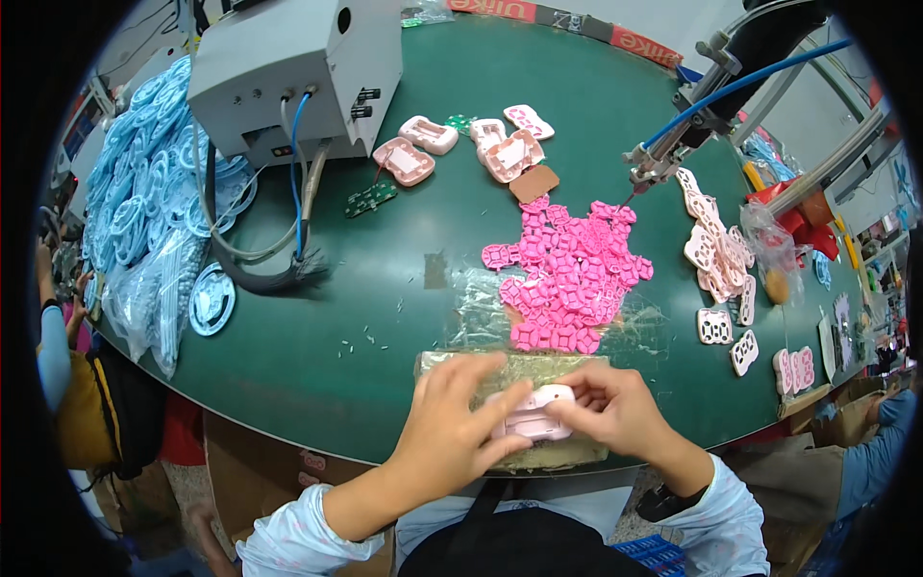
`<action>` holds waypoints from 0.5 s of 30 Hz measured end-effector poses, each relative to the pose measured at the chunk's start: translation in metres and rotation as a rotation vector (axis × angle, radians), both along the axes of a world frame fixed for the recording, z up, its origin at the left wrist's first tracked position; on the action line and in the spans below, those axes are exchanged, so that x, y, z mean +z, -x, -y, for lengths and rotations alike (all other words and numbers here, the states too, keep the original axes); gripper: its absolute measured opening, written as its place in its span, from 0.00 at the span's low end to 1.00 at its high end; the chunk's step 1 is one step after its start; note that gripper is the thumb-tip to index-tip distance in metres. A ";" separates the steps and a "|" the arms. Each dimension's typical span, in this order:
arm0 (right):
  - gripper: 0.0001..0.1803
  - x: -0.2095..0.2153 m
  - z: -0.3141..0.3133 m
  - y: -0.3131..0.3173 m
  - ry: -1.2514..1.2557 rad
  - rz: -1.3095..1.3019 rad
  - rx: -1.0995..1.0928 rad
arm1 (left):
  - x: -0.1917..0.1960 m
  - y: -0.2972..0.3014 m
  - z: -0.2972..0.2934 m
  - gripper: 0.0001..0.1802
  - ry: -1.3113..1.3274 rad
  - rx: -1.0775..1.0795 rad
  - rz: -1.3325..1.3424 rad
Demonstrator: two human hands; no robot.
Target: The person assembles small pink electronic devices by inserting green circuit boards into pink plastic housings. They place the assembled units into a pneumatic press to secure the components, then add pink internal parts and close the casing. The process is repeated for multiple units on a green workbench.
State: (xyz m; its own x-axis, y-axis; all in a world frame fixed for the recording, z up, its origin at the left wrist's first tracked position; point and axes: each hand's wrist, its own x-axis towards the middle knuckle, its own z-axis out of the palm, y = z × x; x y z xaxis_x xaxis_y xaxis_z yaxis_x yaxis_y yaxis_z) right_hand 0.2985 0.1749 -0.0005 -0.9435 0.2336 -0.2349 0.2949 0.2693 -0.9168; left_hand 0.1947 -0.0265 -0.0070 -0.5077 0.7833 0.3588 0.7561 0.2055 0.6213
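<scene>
Pale case: you are holding it over the taped block, on the near side of the pink pile.
Left hand: you are spreading blurred fingers, thumb and forefinger reaching the case's left end; I cannot tell whether they are gripping it.
Right hand: you are pinching the case's right end between thumb and fingers.
Metal tool: hanging with its tip near the pile's far right edge.
Loose cases: lying beyond the pile.
Pale frames: lying right of the pile.
Blue parts: heaping up well left of the pile.
</scene>
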 end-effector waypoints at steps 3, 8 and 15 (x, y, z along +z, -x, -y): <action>0.17 0.023 -0.003 0.010 -0.821 -0.275 0.168 | -0.003 -0.010 0.001 0.25 0.119 -0.040 -0.109; 0.23 0.116 -0.067 0.058 -0.529 -0.896 -0.520 | -0.002 -0.013 -0.009 0.29 0.126 -0.093 -0.121; 0.32 0.182 -0.094 0.055 -0.019 -0.690 0.125 | -0.016 -0.005 -0.007 0.32 -0.010 -0.123 0.076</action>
State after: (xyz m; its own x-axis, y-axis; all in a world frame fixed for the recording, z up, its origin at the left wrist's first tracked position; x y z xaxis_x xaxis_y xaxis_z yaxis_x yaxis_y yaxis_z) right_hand 0.2437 0.2690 0.1818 -0.8957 0.1115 0.4305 -0.3871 0.2811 -0.8781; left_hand 0.1998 -0.0190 -0.0227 -0.4341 0.8378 0.3311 0.7259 0.1076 0.6794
